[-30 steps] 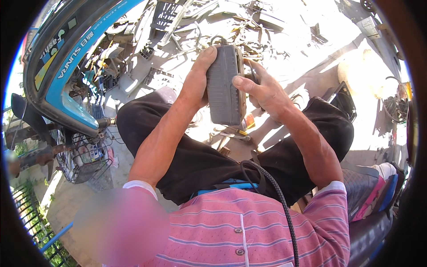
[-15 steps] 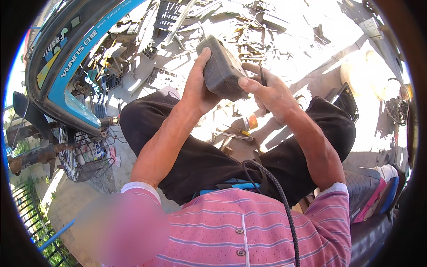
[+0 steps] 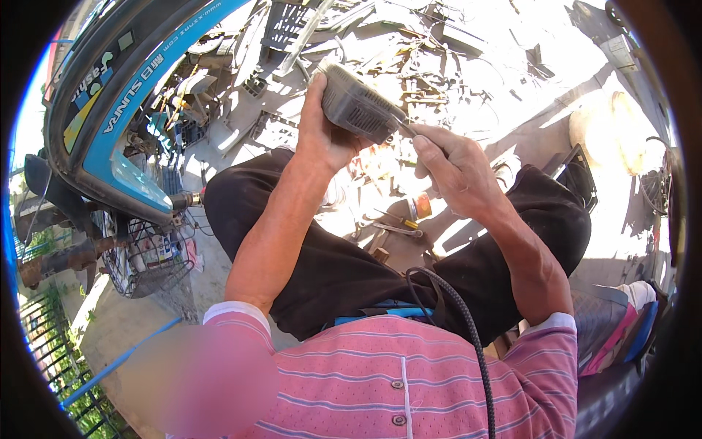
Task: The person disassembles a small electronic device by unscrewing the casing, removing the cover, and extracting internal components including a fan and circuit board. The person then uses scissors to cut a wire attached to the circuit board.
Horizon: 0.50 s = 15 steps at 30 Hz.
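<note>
Above my knees my left hand (image 3: pixel 322 135) grips a dark box with slotted vents (image 3: pixel 358 107), its thumb along the left edge and its fingers underneath. The box looks like a charger, with a dusty top and a vented side turned toward me. My right hand (image 3: pixel 457 168) is closed round a thin dark pointed tool (image 3: pixel 406 126). The tool's tip reaches the box's right end. Most of it is hidden in my fist, so its exact kind does not show.
Scrap parts and a dark plastic crate (image 3: pixel 289 25) cover the sunlit ground ahead. Between my legs lie a wrench (image 3: pixel 398 230) and a small tin (image 3: pixel 420 205). At left stand a blue-black vehicle panel (image 3: pixel 110 139) and a wire basket (image 3: pixel 150 256). A braided cable (image 3: pixel 468 322) crosses my shirt.
My left hand has tilted the box, so its vented side now faces me. My right hand has turned the thin tool from upright to pointing left, its tip at the box's end.
</note>
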### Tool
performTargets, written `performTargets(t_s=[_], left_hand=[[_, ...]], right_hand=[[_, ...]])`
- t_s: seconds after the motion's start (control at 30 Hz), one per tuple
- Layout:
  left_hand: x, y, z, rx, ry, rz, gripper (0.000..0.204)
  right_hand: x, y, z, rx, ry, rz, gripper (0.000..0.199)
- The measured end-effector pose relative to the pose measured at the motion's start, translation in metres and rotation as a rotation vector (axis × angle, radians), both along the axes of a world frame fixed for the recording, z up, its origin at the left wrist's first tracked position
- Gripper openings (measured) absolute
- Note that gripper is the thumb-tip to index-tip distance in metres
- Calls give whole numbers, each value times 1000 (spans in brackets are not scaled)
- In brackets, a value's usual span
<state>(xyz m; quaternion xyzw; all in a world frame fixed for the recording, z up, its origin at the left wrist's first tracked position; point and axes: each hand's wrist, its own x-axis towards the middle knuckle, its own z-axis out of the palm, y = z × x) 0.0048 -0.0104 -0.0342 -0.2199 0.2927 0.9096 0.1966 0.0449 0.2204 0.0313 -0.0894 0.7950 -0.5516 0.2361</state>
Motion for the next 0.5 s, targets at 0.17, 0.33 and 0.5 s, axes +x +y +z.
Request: performTargets(t_s=[0.17, 0.33, 0.5], left_hand=[[-2, 8, -1, -90, -13, 7, 61], [-2, 15, 2, -143, -9, 6, 61], [-2, 16, -1, -153, 12, -20, 61]], right_hand=[[-9, 6, -3, 95, 14, 56, 36], [-2, -1, -7, -29, 176, -37, 35], [-2, -6, -12, -78, 160, -44, 34]])
